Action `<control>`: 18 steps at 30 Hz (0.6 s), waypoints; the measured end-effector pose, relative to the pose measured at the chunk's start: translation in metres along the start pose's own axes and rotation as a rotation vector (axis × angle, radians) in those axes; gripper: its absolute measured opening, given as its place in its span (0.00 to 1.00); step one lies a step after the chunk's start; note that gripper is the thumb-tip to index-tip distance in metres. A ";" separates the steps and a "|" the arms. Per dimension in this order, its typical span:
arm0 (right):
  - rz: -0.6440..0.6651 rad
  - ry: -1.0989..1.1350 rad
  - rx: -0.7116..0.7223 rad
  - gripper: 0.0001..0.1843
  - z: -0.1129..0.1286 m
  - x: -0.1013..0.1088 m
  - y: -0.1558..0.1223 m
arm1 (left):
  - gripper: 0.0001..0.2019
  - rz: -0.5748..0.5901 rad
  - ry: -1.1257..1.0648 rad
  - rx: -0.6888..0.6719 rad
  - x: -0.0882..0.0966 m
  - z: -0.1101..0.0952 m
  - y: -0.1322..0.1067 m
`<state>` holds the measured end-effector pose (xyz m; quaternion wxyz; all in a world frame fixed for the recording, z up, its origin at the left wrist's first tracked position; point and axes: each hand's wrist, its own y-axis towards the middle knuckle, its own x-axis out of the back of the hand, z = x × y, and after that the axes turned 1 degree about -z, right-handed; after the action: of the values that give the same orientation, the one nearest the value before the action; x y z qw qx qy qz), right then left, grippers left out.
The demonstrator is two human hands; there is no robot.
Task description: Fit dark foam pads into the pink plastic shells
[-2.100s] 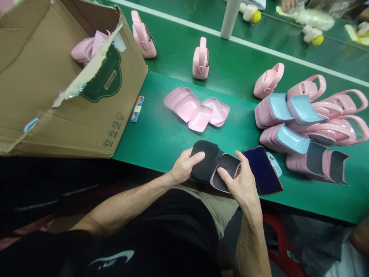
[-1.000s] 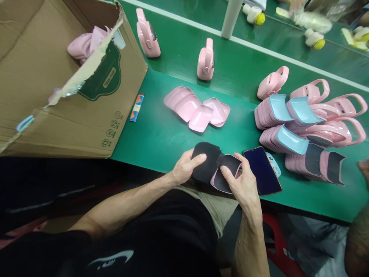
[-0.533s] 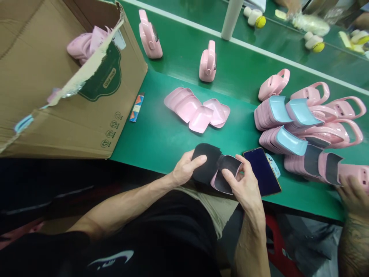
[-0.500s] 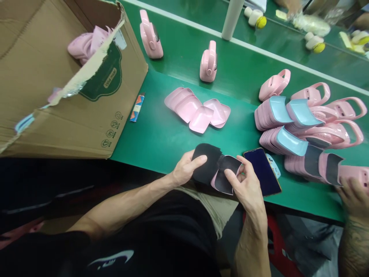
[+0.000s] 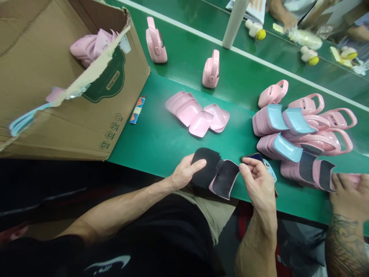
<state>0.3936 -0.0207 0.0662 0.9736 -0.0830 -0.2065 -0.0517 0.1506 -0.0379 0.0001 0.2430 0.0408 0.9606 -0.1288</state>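
Observation:
My left hand (image 5: 184, 174) is closed on a stack of black pads (image 5: 205, 166) at the near edge of the green table (image 5: 161, 138), thumb lying on top. A pink plate with a black pad in it (image 5: 225, 179) lies tilted against that stack. My right hand (image 5: 257, 183) is just right of the plate. Its thumb and forefinger pinch at the plate's upper right corner. A dark phone (image 5: 253, 156) is mostly hidden under this hand.
A torn cardboard box (image 5: 72, 96) with pink parts stands at the left. Loose pink plates (image 5: 198, 117) lie mid-table, and pink handled units (image 5: 211, 71) stand behind. Stacks of plates with blue film (image 5: 276, 123) fill the right, where another person's tattooed hand (image 5: 347, 196) rests.
My right hand has slid right off the black pad to the plate's corner, and the plate has turned. The other person's hand has come in at the lower right. My left hand stays put.

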 end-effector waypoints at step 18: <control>0.118 -0.853 0.275 0.06 0.054 -0.078 0.175 | 0.27 0.040 -0.084 -0.033 -0.002 -0.002 0.002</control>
<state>0.3250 0.1660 0.0578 0.8045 0.0218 -0.5893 0.0707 0.1514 -0.0350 0.0024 0.2862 0.0509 0.9505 -0.1097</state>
